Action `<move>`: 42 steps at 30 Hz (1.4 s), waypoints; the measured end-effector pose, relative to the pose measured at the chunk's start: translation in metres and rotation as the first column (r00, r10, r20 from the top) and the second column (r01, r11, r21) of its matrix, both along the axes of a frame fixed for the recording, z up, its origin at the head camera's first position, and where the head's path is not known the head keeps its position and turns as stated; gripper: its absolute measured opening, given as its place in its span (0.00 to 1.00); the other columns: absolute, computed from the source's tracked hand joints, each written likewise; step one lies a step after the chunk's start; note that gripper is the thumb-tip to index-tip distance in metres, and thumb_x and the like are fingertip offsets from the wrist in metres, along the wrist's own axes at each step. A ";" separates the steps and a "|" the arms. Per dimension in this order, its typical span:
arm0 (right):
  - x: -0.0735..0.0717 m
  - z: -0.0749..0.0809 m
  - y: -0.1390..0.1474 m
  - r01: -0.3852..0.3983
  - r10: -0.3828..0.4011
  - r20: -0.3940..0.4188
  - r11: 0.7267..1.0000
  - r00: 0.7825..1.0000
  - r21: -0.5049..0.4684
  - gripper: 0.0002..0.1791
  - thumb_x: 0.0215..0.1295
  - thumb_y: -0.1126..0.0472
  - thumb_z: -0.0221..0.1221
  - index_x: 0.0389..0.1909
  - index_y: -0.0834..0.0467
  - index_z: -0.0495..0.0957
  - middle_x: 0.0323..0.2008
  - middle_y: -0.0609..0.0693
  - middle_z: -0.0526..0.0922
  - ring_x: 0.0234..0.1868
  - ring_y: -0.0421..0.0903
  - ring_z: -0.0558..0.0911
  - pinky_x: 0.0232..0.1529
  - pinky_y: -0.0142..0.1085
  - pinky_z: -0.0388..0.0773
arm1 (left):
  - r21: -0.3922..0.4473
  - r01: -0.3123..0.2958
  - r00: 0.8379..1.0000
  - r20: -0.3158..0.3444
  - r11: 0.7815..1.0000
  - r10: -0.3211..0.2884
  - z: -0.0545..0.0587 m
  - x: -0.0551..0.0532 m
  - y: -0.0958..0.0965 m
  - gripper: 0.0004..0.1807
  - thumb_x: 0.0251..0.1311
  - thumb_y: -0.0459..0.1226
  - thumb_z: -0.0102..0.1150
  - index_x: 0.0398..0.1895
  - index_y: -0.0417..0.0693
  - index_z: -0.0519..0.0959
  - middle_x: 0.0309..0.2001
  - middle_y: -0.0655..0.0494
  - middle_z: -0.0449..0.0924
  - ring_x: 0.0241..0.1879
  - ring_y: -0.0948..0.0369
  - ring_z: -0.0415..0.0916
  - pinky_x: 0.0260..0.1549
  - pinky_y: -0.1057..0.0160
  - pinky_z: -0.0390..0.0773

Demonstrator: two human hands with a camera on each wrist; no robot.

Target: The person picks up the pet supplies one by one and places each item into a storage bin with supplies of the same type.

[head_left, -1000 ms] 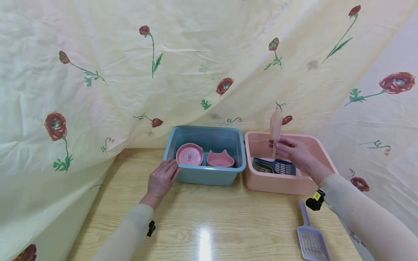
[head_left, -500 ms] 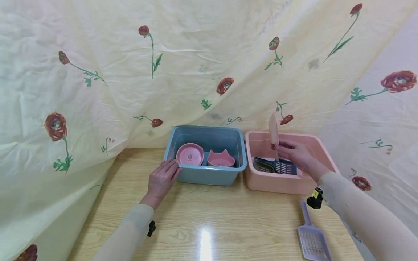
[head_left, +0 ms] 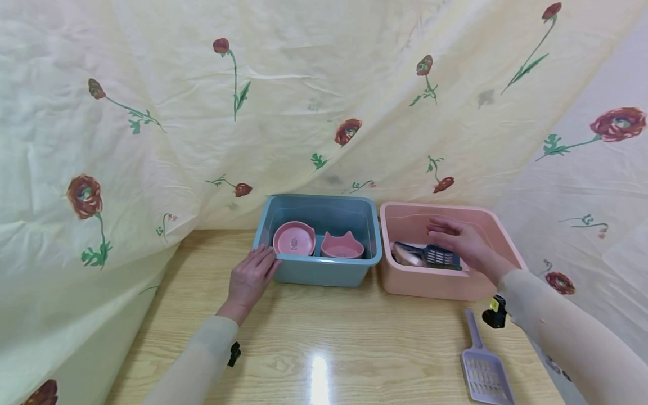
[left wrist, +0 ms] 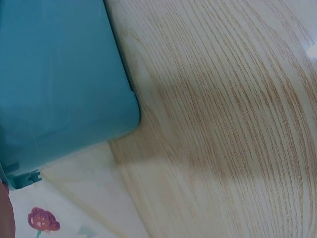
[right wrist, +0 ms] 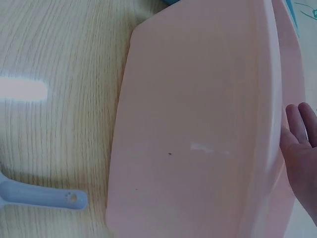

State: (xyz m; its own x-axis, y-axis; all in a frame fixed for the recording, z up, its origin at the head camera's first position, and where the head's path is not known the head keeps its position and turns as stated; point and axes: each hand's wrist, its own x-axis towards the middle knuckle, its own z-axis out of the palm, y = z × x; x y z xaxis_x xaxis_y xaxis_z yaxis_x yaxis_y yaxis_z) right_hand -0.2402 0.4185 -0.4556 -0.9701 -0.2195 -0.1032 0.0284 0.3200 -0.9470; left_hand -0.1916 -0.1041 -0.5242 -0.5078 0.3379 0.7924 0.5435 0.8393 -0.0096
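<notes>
My left hand (head_left: 251, 274) rests at the front left corner of a blue plastic bin (head_left: 309, 274), fingers lying over its rim. That bin holds a round pink bowl (head_left: 293, 239) and a cat-eared pink bowl (head_left: 342, 246). My right hand (head_left: 458, 241) is over a pink bin (head_left: 430, 284) with nothing in its grasp, its fingers loosely bent. Inside, below the fingertips, a pale pink scoop (head_left: 405, 257) lies at the left beside a dark blue slotted litter scoop (head_left: 442, 257). In the right wrist view the fingers appear beyond the pink bin's rim (right wrist: 274, 99).
A lilac slotted litter scoop (head_left: 483, 371) lies on the wooden table (head_left: 283, 343) in front of the pink bin, near the right arm. The two bins stand side by side against a flowered cloth (head_left: 304, 112) that hangs behind and at both sides.
My right hand has let go of the pale pink scoop it held upright; the scoop has dropped into the pink bin, onto the left side. My left hand has stayed on the blue bin.
</notes>
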 end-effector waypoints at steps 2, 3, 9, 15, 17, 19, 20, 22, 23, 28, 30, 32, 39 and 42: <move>0.002 0.004 0.000 0.001 0.001 -0.021 0.997 1.000 0.071 0.36 0.67 0.52 0.59 0.72 0.59 0.59 0.69 0.60 0.65 0.63 0.39 0.73 0.57 0.32 0.75 | 0.001 0.002 1.000 0.000 1.000 -0.002 -0.001 0.000 0.000 0.20 0.47 0.40 0.74 0.44 0.45 0.83 0.45 0.47 0.85 0.48 0.49 0.82 0.46 0.49 0.81; 0.003 0.007 -0.001 0.007 -0.003 -0.035 0.992 0.999 0.129 0.36 0.66 0.49 0.59 0.71 0.57 0.61 0.68 0.58 0.66 0.62 0.38 0.74 0.56 0.30 0.76 | 0.001 0.002 1.000 0.001 1.000 -0.002 -0.001 0.000 0.000 0.19 0.47 0.40 0.74 0.44 0.45 0.83 0.45 0.47 0.85 0.48 0.49 0.82 0.47 0.49 0.81; 0.015 0.031 -0.006 -0.040 0.076 -0.074 0.913 0.994 0.407 0.34 0.60 0.39 0.61 0.66 0.47 0.70 0.63 0.48 0.74 0.62 0.43 0.74 0.51 0.19 0.72 | 0.004 0.007 1.000 0.008 1.000 -0.007 -0.002 -0.001 0.000 0.16 0.54 0.42 0.70 0.44 0.45 0.83 0.45 0.46 0.85 0.48 0.49 0.82 0.47 0.49 0.80; 0.034 0.056 -0.011 -0.223 0.339 -0.176 0.853 0.924 0.471 0.28 0.61 0.54 0.65 0.61 0.59 0.74 0.57 0.57 0.79 0.56 0.43 0.79 0.49 0.22 0.76 | 0.003 0.018 1.000 0.007 1.000 -0.018 -0.001 -0.002 -0.002 0.16 0.57 0.44 0.67 0.45 0.45 0.84 0.45 0.46 0.85 0.48 0.48 0.82 0.47 0.48 0.81; 0.041 0.062 -0.012 -0.253 0.411 -0.229 0.825 0.882 0.506 0.26 0.58 0.56 0.67 0.58 0.60 0.77 0.54 0.56 0.81 0.52 0.37 0.80 0.46 0.24 0.78 | 0.003 0.020 1.000 0.008 1.000 -0.020 0.000 -0.001 -0.002 0.16 0.61 0.45 0.63 0.45 0.45 0.83 0.46 0.46 0.85 0.49 0.48 0.82 0.47 0.48 0.81; 0.049 0.069 -0.013 -0.255 0.470 -0.278 0.787 0.838 0.562 0.25 0.57 0.57 0.68 0.55 0.59 0.79 0.52 0.53 0.83 0.50 0.33 0.80 0.46 0.25 0.79 | 0.003 0.022 1.000 0.010 1.000 -0.022 0.000 0.000 -0.002 0.18 0.66 0.48 0.56 0.45 0.45 0.83 0.46 0.46 0.85 0.49 0.48 0.82 0.46 0.48 0.81; 0.054 0.073 -0.013 -0.253 0.494 -0.291 0.767 0.819 0.589 0.24 0.57 0.57 0.68 0.55 0.58 0.79 0.52 0.51 0.83 0.50 0.32 0.80 0.45 0.26 0.80 | 0.004 0.024 1.000 0.008 1.000 -0.024 0.000 0.000 -0.002 0.19 0.67 0.49 0.54 0.45 0.45 0.84 0.46 0.46 0.85 0.49 0.48 0.82 0.46 0.48 0.81; 0.065 0.079 -0.013 -0.251 0.519 -0.288 0.737 0.805 0.628 0.23 0.57 0.56 0.69 0.54 0.56 0.80 0.51 0.48 0.83 0.46 0.33 0.81 0.43 0.28 0.80 | 0.006 0.026 1.000 0.007 1.000 -0.026 0.000 0.000 -0.002 0.19 0.67 0.49 0.53 0.45 0.44 0.84 0.45 0.46 0.85 0.48 0.48 0.82 0.45 0.48 0.81; 0.071 0.082 -0.013 -0.246 0.531 -0.281 0.717 0.800 0.652 0.23 0.57 0.54 0.68 0.55 0.55 0.80 0.51 0.48 0.83 0.46 0.33 0.80 0.42 0.28 0.80 | 0.007 0.027 1.000 0.006 1.000 -0.027 0.000 0.000 -0.002 0.19 0.67 0.50 0.53 0.44 0.44 0.84 0.45 0.46 0.85 0.48 0.48 0.82 0.45 0.47 0.81; 0.101 0.091 -0.011 -0.248 0.562 -0.177 0.597 0.808 0.763 0.26 0.59 0.43 0.64 0.57 0.49 0.79 0.53 0.45 0.82 0.45 0.34 0.80 0.40 0.32 0.80 | 0.008 0.029 1.000 0.006 1.000 -0.029 0.002 0.001 -0.002 0.19 0.66 0.49 0.55 0.45 0.44 0.84 0.45 0.46 0.85 0.48 0.48 0.82 0.45 0.48 0.81; 0.111 0.091 -0.009 -0.257 0.583 -0.144 0.548 0.799 0.796 0.28 0.58 0.40 0.63 0.58 0.46 0.78 0.54 0.43 0.82 0.49 0.36 0.80 0.42 0.32 0.81 | 0.009 0.029 1.000 0.008 1.000 -0.029 0.002 0.001 -0.001 0.17 0.62 0.47 0.61 0.45 0.44 0.84 0.45 0.46 0.85 0.48 0.48 0.82 0.46 0.48 0.81; 0.120 0.087 -0.007 -0.256 0.620 -0.155 0.521 0.769 0.815 0.29 0.57 0.39 0.63 0.58 0.47 0.78 0.53 0.43 0.82 0.50 0.38 0.81 0.42 0.33 0.82 | 0.007 0.029 1.000 0.010 1.000 -0.029 0.002 0.000 -0.001 0.17 0.56 0.44 0.67 0.45 0.44 0.84 0.45 0.46 0.85 0.48 0.48 0.82 0.46 0.48 0.81; 0.138 0.069 0.000 -0.282 0.679 -0.071 0.395 0.731 0.874 0.30 0.56 0.36 0.62 0.58 0.43 0.77 0.55 0.42 0.80 0.55 0.48 0.80 0.46 0.41 0.83 | -0.002 0.029 1.000 0.004 1.000 -0.029 0.000 0.001 -0.003 0.19 0.50 0.42 0.72 0.45 0.44 0.84 0.45 0.46 0.85 0.48 0.48 0.82 0.47 0.48 0.81; 0.142 0.060 0.004 -0.290 0.688 -0.032 0.347 0.725 0.892 0.29 0.53 0.39 0.66 0.57 0.42 0.78 0.55 0.42 0.80 0.54 0.49 0.80 0.46 0.45 0.83 | 0.000 0.034 0.999 -0.008 0.999 -0.034 0.000 0.000 -0.002 0.18 0.52 0.42 0.71 0.45 0.44 0.84 0.45 0.46 0.85 0.48 0.48 0.82 0.47 0.49 0.81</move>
